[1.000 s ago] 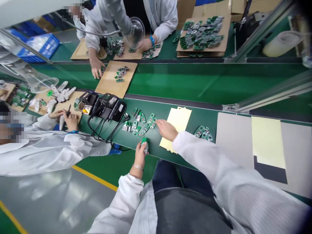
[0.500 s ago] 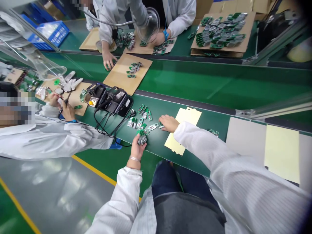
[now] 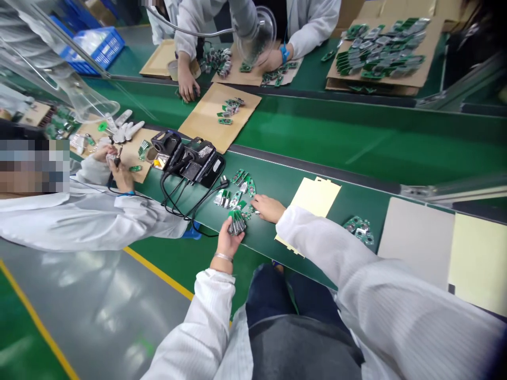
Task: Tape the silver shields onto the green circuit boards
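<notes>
My left hand (image 3: 227, 241) is closed round a fanned stack of green circuit boards (image 3: 237, 224) with metal parts, held at the bench's front edge. Just to its right, my right hand (image 3: 270, 208) reaches in low over the bench, its fingertips closed on a circuit board (image 3: 254, 210), mostly hidden by the fingers. Several loose circuit boards (image 3: 236, 199) lie beyond both hands. Under my right sleeve is a pale yellow sheet (image 3: 316, 196). More boards (image 3: 359, 230) lie to the right of that sleeve.
Black soldering-station units (image 3: 198, 161) with cables stand left of the loose boards. A co-worker's hands (image 3: 121, 171) work at the left. Across the divider, another person's hand (image 3: 187, 83) is beside a brown board (image 3: 219, 119). A grey sheet (image 3: 415, 232) lies on the right.
My right hand has moved left, closer to the stack in my left hand. My left hand still holds the stack. The view has shifted, showing more boards beyond my right sleeve.
</notes>
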Available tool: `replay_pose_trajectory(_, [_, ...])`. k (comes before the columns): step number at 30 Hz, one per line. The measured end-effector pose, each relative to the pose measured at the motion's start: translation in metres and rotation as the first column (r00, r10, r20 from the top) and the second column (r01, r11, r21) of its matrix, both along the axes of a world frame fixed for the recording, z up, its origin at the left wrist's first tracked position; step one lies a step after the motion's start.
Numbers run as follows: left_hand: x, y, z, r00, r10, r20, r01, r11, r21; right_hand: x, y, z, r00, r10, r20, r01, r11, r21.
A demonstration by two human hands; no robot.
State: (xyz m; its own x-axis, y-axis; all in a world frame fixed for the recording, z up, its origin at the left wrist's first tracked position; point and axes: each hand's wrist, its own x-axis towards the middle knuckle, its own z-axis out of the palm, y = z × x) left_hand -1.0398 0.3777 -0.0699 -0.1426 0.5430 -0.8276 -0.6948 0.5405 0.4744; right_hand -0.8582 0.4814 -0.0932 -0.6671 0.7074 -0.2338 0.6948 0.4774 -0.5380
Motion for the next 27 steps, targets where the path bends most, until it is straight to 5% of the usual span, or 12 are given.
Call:
replay_pose_trajectory(8, [0.0, -0.002, -0.004, 0.998, 0.047, 0.052, -0.049, 0.998, 0.032, 0.002, -0.004, -0.011, 0.999, -0.047, -0.006, 0.047, 0.999, -0.004])
replay_pose_trajectory(14, [0.001, -0.008, -0.005, 0.991, 0.124, 0.058, -0.127, 0.99, 0.056, -0.031, -0.002, -0.01, 0.987, -0.008, -0.159, 0.002, 0.999, -0.038])
replay_pose_trajectory(27, [0.006, 0.001, -0.008, 0.99, 0.094, 0.107, -0.098, 0.995, 0.033, -0.035, -0.001, -0.02, 0.975, -0.145, -0.167, 0.085, 0.942, -0.323])
